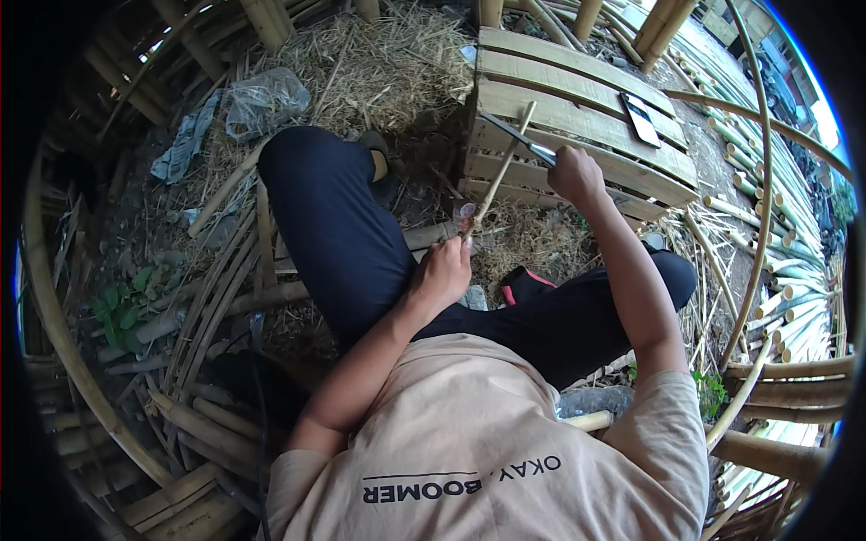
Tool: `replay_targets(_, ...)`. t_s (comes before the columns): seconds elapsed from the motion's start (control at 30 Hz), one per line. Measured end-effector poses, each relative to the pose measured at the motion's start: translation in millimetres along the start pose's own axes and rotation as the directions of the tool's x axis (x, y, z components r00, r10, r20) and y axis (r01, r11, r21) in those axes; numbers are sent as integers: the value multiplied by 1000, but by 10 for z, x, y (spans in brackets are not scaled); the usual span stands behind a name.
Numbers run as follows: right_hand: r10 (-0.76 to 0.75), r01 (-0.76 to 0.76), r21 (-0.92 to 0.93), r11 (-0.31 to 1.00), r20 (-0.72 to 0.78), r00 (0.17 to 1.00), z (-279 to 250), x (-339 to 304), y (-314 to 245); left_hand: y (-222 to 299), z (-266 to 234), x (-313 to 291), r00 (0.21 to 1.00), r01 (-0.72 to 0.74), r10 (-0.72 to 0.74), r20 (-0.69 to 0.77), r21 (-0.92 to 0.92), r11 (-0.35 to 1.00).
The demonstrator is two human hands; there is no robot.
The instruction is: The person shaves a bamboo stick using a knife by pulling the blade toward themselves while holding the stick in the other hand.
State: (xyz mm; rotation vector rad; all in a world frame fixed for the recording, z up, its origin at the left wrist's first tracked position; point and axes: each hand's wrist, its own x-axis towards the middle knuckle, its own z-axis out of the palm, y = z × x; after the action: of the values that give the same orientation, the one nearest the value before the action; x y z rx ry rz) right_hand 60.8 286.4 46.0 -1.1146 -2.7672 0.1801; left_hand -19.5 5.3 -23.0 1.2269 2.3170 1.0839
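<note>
My left hand [441, 275] is closed around the lower end of a thin bamboo stick [499, 185], which slants up and away from me in front of the slatted wooden crate. In my right hand [577, 175] is the handle of a knife [520, 137]. Its long dark blade points to the left and crosses the stick near the upper end. I cannot tell whether the edge touches the stick. A black phone with a pale frame [640, 119] lies on top of the wooden crate [577, 81].
Dry straw and shavings [388, 54] cover the ground ahead. A clear plastic bag [265, 101] lies beyond my left knee. Cut bamboo poles [794, 243] are stacked along the right, and more poles [203, 424] lie at left. A red-and-black object [526, 287] sits between my legs.
</note>
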Motion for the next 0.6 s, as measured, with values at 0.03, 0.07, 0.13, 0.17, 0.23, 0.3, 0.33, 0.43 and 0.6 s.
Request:
replay_targets(0.03, -15, 14, 19, 1000, 29, 999, -23, -65, -24, 40, -12, 5, 1000, -9, 9, 0, 4, 1000)
replay_targets(0.07, -69, 69, 6, 998, 63, 996, -29, -157, -73, -2, 25, 17, 999, -45, 45, -1, 18, 999)
replay_targets(0.13, -151, 157, -40, 987, 124, 981, -79, -261, -77, 14, 63, 0, 1000, -14, 15, 8, -17, 1000)
replay_targets(0.17, -140, 144, -30, 989, 120, 983, -51, -229, -112, -15, 66, 16, 999, -45, 44, -15, -16, 999)
replay_targets(0.23, -75, 78, -26, 997, 110, 991, 14, -199, -21, -5, 87, 24, 999, -35, 35, -10, -13, 999)
replay_targets(0.3, -37, 37, -3, 999, 26, 999, 42, -73, 72, -23, 85, 22, 1000, -26, 26, -8, -8, 1000)
replay_targets(0.33, -46, 46, -8, 999, 16, 999, 34, -28, 105, -41, 84, 19, 1000, -20, 19, -10, -6, 1000)
replay_targets(0.43, -102, 100, 87, 991, 21, 995, 28, -169, 15, -42, 64, 23, 1000, 0, 0, -3, -14, 1000)
replay_targets(0.6, 31, -32, 25, 999, 47, 998, 33, -44, 177, 55, 46, 11, 999, 29, -29, 42, -5, 1000)
